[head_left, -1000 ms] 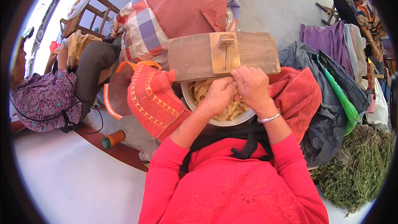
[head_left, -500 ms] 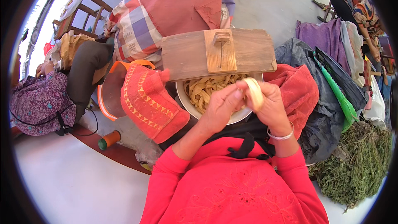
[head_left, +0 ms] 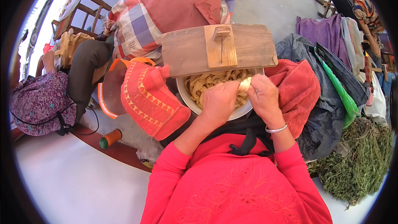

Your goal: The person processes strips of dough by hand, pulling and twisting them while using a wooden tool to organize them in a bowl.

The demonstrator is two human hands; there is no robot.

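The strip (head_left: 245, 84) is pale yellow, the bowl (head_left: 180, 87) white, the board (head_left: 182, 54) brown. On the left, a coral-red towel (head_left: 155, 101) has yellow patterned bands; the right-hand towel (head_left: 296, 93) is plain coral. The far cloth (head_left: 143, 20) is checked white, red and blue; the near top (head_left: 248, 182), vivid pinkish red, bears orange floral embroidery.

prob. an informal shared workshop: co-worker (head_left: 39, 101) nearby, wooden board (head_left: 182, 54) w/ peg (head_left: 222, 31), heaped plants (head_left: 356, 161), plain flr (head_left: 265, 0).
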